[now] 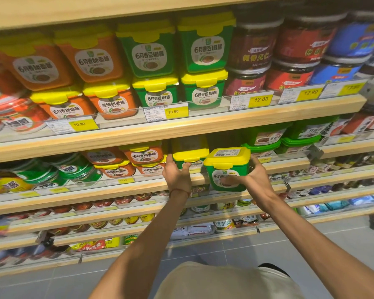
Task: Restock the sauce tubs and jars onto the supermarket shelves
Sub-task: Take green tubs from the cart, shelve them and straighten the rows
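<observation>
Shelves [181, 126]: several wooden tiers; the lowest are blurred.
Upper-shelf stock: four orange tubs [91, 59] and four green tubs [149, 55], stacked in twos.
Held tub [227, 169]: one, green, with a barcoded yellow lid, at the second shelf's edge.
Right hand [257, 178]: grips the held tub, thumb across the label.
Left hand [177, 175]: fingers [186, 167] spread, touching the shelved green tub [190, 155].

The held tub [227, 169] is just right of the shelved tub [190, 155] and nearer, before the shelf edge [117, 190].
</observation>
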A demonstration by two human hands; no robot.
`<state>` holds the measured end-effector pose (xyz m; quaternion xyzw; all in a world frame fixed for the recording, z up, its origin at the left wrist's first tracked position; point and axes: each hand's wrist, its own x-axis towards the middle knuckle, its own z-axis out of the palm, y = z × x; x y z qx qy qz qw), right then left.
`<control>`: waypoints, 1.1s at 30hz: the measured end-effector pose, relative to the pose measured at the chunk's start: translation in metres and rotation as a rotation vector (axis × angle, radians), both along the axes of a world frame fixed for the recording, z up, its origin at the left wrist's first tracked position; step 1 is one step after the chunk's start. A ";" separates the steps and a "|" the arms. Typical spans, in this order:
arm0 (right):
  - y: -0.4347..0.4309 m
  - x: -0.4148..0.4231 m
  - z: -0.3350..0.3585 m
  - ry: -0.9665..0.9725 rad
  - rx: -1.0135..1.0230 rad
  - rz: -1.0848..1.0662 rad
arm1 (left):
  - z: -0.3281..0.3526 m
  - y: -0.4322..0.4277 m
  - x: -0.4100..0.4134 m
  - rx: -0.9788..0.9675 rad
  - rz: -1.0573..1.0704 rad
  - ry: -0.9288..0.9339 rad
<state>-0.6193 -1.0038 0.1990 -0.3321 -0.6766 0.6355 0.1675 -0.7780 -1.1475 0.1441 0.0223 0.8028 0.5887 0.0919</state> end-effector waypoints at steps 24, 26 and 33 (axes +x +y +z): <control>0.020 -0.007 0.010 0.170 -0.064 0.135 | 0.078 0.021 0.055 0.465 -0.525 -0.367; 0.024 -0.010 0.008 0.152 -0.068 0.187 | 0.076 0.020 0.056 0.428 -0.501 -0.369; 0.027 -0.013 -0.006 0.144 -0.092 0.257 | 0.074 0.016 0.054 0.312 -0.483 -0.225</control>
